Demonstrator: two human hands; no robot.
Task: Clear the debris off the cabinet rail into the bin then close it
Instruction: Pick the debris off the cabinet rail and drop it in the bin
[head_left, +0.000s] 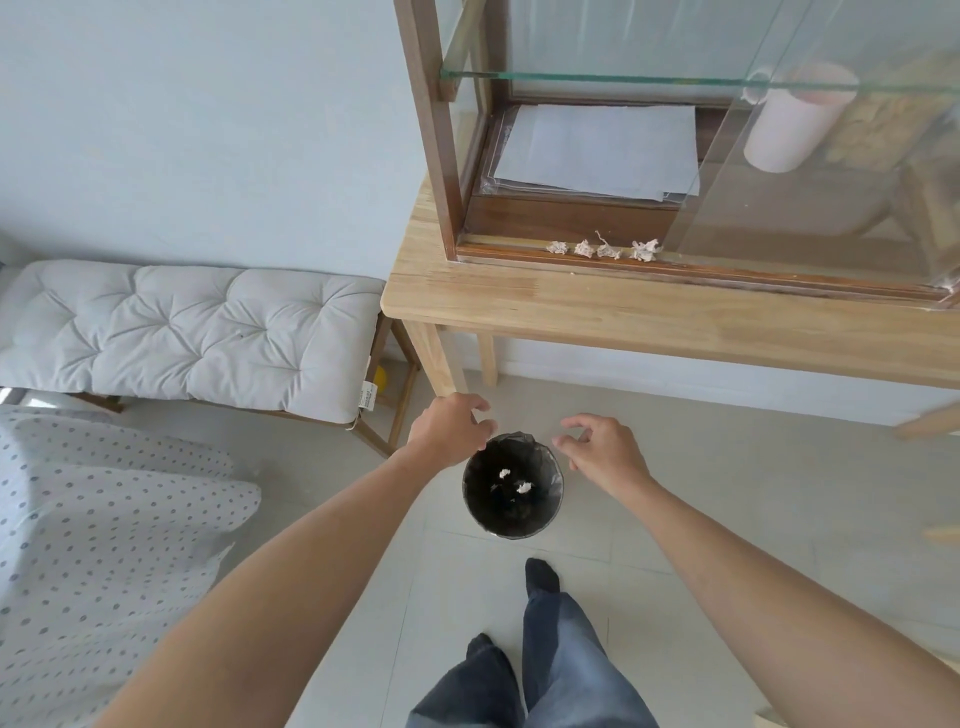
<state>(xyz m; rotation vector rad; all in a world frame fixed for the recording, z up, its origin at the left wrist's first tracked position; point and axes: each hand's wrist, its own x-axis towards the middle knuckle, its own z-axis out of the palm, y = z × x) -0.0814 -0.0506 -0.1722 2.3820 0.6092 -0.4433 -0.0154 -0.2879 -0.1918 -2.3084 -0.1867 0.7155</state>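
Both arms stretched fwd & down. Left hand and right hand hang open, empty, fingers loosely curled, either side of bin, mouth up, w/ two white scraps inside. Four debris bits row along cabinet rail, well above hands.

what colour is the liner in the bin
Black, seen in the head view: the bin holds a black bag.

Your left hand and right hand hovered empty, fingers loosely spread, either side of the bin, which held two white scraps. Four crumpled scraps lay on the cabinet rail.
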